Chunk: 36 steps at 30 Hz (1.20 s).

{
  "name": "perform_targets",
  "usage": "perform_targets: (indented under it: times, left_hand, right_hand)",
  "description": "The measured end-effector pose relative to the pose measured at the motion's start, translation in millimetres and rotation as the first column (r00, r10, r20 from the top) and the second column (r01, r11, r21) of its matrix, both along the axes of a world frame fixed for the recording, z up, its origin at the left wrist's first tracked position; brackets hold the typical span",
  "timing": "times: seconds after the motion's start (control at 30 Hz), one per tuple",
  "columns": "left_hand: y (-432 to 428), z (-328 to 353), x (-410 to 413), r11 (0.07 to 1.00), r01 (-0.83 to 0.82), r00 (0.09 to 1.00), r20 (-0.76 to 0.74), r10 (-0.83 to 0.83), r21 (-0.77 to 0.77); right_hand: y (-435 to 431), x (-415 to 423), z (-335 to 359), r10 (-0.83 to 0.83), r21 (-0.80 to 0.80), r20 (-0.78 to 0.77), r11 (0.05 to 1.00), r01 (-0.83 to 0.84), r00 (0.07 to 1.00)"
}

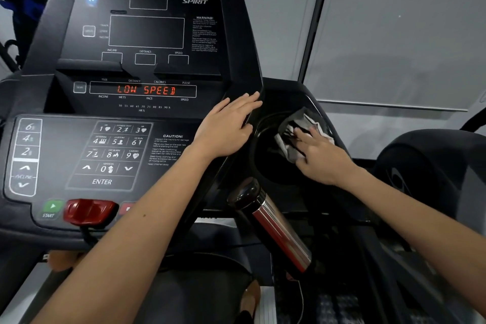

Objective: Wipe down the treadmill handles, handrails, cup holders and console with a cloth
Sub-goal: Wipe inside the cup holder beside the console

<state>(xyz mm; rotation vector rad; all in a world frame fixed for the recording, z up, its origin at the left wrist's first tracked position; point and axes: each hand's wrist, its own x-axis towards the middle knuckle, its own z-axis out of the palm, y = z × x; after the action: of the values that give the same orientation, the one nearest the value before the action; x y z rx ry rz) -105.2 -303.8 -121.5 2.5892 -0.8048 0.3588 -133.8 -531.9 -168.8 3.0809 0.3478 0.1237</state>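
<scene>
With straight fingers my right hand (319,159) presses the cloth (295,127) into the cup holder (267,160), my left hand (226,126) lying flat beside it.

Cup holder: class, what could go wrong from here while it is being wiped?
The display reads LOW SPEED, so power is on; the left forearm crosses the row with START and might press a button.
The right hand only presses the cloth flat, so it could slip into the cup holder.

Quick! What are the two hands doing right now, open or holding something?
Left hand: open, fingers flat on the console's right edge.
Right hand: open, fingers pressing the cloth inside the cup holder.
</scene>
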Motion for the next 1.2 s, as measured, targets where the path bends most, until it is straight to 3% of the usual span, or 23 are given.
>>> perform_targets:
  times: [0.2,0.4,0.57,0.73,0.77,0.8,0.87,0.93,1.0,1.07,1.2]
  left_hand:
    - [-1,0,1,1.0,-0.004,1.0,-0.007,0.004,0.008]
    - [-2,0,2,1.0,-0.018,1.0,0.003,0.018,-0.017]
    - [-3,0,1,1.0,-0.022,1.0,0.011,0.022,-0.022]
    - [-4,0,1,0.999,-0.03,0.999,0.015,0.03,-0.023]
    - [-4,0,1,0.999,-0.029,0.999,0.013,0.03,-0.023]
    - [-4,0,1,0.999,-0.028,1.0,0.013,0.029,-0.021]
    - [-4,0,1,0.999,-0.028,0.999,0.015,0.028,-0.016]
    - [-4,0,0,0.999,-0.029,0.999,0.014,0.029,-0.015]
    - [-3,1,0,0.999,-0.028,1.0,0.011,0.028,-0.018]
    - [-4,1,0,0.999,-0.026,1.0,0.009,0.026,-0.02]
    - [-4,0,1,0.999,-0.033,0.999,0.016,0.033,-0.03]
  right_hand:
    - [2,-45,9,0.119,0.209,-0.07,0.973,-0.102,0.99]
    - [46,-64,9,0.191,0.185,-0.2,0.971,-0.155,0.961]
    - [79,-37,1,0.227,0.502,-0.367,0.865,-0.013,0.902]
    - [101,0,-8,0.084,0.615,-0.296,0.779,0.123,0.951]
    - [107,6,-8,0.072,0.588,-0.364,0.791,0.169,0.929]
    - [108,19,-14,0.031,0.508,-0.333,0.848,0.152,0.943]
    - [106,31,-22,-0.063,0.379,-0.054,0.922,0.079,0.997]
    - [110,13,-9,-0.107,0.418,-0.245,0.885,0.204,0.964]
    - [105,-10,0,-0.046,0.432,-0.158,0.895,0.111,0.986]
    - [97,-35,4,0.034,0.363,-0.22,0.93,0.05,0.975]
    - [97,-48,7,-0.027,0.308,-0.162,0.948,0.077,0.986]
